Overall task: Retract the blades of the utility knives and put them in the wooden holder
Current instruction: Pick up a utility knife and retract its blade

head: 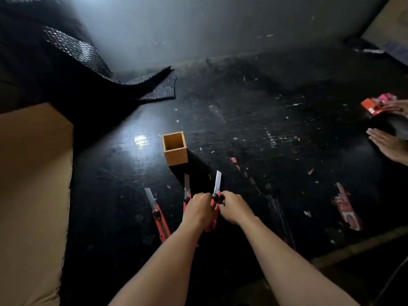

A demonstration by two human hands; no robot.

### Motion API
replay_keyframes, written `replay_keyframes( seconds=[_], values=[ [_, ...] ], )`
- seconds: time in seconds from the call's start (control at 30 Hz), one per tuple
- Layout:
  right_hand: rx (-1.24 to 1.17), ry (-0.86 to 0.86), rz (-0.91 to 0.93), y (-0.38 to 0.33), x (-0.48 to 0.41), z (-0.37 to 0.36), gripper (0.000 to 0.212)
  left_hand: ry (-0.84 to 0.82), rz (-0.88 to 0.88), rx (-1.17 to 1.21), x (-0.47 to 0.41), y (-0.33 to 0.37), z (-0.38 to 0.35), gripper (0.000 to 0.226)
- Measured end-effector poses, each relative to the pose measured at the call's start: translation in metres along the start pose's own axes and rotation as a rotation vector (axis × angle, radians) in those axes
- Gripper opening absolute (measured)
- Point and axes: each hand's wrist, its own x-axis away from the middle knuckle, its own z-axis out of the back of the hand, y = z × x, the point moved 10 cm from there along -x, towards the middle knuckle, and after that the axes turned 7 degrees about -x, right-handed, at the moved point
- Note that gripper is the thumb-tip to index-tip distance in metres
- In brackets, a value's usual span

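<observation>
Utility knives: we are seeing 3 red ones lying near the wooden holder [175,149], blades out.
Right knife [217,184]: our left hand [197,209] and right hand [235,207] are both pinching its handle.
Middle knife [187,187]: lying partly under our left hand.
Left knife [157,215]: lying untouched on the black table [287,129].

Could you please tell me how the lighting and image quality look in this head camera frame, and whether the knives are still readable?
Head view: dim overall, with glare on the black tabletop left of the wooden holder; wide-angle bending at the edges; slightly soft focus, yet the three extended blades, including the held knife between the left hand and right hand, read clearly.
</observation>
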Motion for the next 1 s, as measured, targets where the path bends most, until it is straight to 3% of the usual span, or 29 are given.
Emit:
replay_keyframes(
  seconds=[0.2, 0.37, 0.5, 0.73, 1.0],
  values=[
    [-0.260, 0.095, -0.116, 0.031, -0.003, -0.010, 0.040, 0.002, 0.221, 0.227, 0.013, -0.013, -0.022, 0.015],
    [-0.323, 0.110, -0.133, 0.037, -0.004, -0.015, 0.035, 0.053, 0.285, 0.306, 0.018, -0.018, -0.027, 0.012],
    [-0.427, 0.083, -0.135, 0.038, -0.008, -0.014, 0.035, 0.037, 0.330, 0.392, 0.017, -0.019, -0.030, 0.031],
    [-0.555, 0.083, -0.070, 0.024, -0.009, 0.005, 0.032, 0.121, 0.334, 0.610, 0.018, -0.019, -0.015, 0.045],
    [-0.667, 0.108, 0.104, -0.023, 0.006, 0.051, 0.030, 0.240, 0.226, 0.891, 0.018, -0.005, 0.036, 0.039]
  ],
)
